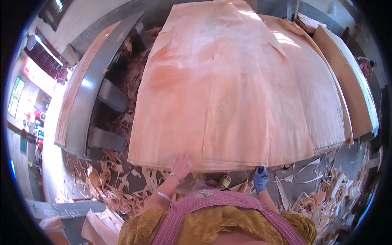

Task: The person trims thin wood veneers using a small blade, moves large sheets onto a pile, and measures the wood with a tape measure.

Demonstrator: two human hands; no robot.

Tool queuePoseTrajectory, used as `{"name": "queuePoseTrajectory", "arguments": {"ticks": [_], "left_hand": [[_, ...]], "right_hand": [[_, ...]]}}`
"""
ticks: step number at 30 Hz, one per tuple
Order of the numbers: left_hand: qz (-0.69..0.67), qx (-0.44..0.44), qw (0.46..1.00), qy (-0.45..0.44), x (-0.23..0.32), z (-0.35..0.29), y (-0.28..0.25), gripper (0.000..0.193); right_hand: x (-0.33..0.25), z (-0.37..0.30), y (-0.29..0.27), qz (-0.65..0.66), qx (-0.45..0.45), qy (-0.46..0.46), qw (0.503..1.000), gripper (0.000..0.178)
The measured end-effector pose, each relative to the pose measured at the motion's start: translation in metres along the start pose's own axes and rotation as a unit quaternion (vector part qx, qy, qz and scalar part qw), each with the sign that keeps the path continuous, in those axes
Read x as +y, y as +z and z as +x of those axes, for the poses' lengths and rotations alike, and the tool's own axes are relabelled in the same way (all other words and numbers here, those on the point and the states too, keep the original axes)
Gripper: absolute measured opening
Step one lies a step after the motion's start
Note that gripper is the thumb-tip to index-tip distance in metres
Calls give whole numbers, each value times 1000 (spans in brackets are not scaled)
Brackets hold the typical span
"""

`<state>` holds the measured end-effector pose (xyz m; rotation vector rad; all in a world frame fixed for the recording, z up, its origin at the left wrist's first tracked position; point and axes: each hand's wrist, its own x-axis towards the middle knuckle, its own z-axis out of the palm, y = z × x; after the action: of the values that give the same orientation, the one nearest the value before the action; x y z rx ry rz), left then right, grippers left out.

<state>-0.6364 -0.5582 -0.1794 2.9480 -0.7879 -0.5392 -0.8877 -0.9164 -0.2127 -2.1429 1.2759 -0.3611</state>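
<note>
the left hand [181, 165] lies flat on wide veneer sheets [237, 106]; apart, the gloved right hand [261, 179] meets their edge, grip unclear; scraps [324, 204] litter the floor [350, 164]

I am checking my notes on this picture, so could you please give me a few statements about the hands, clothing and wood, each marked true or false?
1. The left hand is on the wood sheets, by the edge nearest the person. True.
2. The right hand is bare. False: it wears a blue glove.
3. A white band crosses the left forearm. True.
4. Wood scraps lie only to the person's left. False: they lie to the right as well.
5. The apron is plain green. False: it is pink and checked.
</note>
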Motion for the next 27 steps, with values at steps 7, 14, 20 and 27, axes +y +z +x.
{"name": "queuePoseTrajectory", "arguments": {"ticks": [7, 14, 20, 27], "left_hand": [[20, -53, 998, 25, 4, 26, 2, 65], [111, -48, 988, 98, -49, 30, 46, 67], [43, -98, 994, 34, -1, 37, 16, 69], [19, -111, 994, 14, 2, 39, 12, 69]], "right_hand": [[5, -6, -10, -60, -39, 45, 996, 37], [1, -7, -26, -60, -76, 49, 994, 35], [2, -6, -50, -67, -62, 59, 994, 33], [14, 5, -54, 81, 11, -1, 997, 28]]}}
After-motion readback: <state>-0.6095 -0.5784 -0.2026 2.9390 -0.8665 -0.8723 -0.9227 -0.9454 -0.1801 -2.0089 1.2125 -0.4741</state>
